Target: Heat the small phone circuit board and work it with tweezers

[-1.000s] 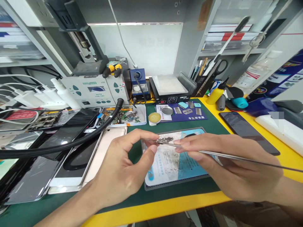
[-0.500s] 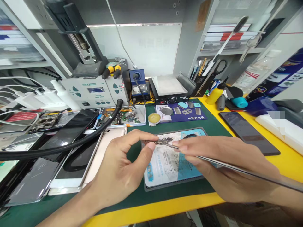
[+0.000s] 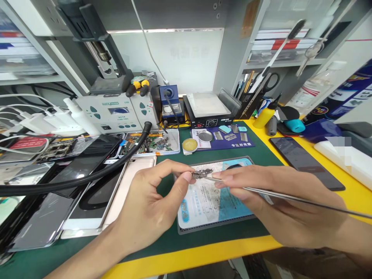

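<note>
My left hand point(image 3: 151, 205) pinches a small circuit board point(image 3: 202, 173) between thumb and forefinger, a little above a blue and white work mat point(image 3: 209, 201). My right hand point(image 3: 279, 205) holds a long thin metal tool point(image 3: 290, 197) whose tip touches the board's right end; the tool's shaft runs off to the right edge of view.
Several phones and screens point(image 3: 87, 193) lie at the left under a thick black hose point(image 3: 87, 174). A parts tray point(image 3: 151, 142), a tin of flux point(image 3: 190, 144), a rework station point(image 3: 116, 112) and a hot plate point(image 3: 207, 106) stand behind. A dark phone point(image 3: 305, 162) lies at the right.
Both hands stay almost in place; the board and the tool tip have shifted very slightly, and the tool's shaft has tilted a little.
</note>
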Demonstrator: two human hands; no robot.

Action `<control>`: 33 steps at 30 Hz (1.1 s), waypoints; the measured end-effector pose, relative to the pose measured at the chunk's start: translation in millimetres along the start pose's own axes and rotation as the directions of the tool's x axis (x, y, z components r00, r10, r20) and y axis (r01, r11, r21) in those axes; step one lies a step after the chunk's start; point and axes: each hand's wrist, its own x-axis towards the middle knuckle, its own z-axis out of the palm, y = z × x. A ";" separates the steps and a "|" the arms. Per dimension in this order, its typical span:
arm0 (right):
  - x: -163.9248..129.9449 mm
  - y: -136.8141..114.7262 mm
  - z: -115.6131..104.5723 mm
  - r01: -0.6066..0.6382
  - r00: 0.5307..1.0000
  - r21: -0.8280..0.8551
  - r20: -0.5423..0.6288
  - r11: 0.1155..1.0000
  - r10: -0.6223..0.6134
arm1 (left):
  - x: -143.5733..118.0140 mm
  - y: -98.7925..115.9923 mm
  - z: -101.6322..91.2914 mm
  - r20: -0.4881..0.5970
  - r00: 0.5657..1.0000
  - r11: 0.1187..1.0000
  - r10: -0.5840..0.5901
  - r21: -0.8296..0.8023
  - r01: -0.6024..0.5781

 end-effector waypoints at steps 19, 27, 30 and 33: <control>3.6 -2.1 0.9 -0.354 0.932 0.364 0.058 0.861 0.359 | -0.9 -0.4 -1.5 0.061 0.996 0.998 0.067 0.007 -0.067; 4.4 0.4 1.2 -0.209 0.978 0.244 0.078 0.947 0.196 | -1.2 -1.2 0.4 0.090 0.962 0.960 0.259 0.082 -0.266; 4.4 -0.8 2.0 -0.087 0.995 0.140 0.056 0.986 0.079 | -0.5 -1.4 1.2 0.085 0.935 0.927 0.343 0.131 -0.352; 3.7 -0.1 3.0 0.003 0.997 0.081 0.079 0.997 -0.010 | 0.7 -1.6 2.2 0.084 0.911 0.897 0.403 0.163 -0.411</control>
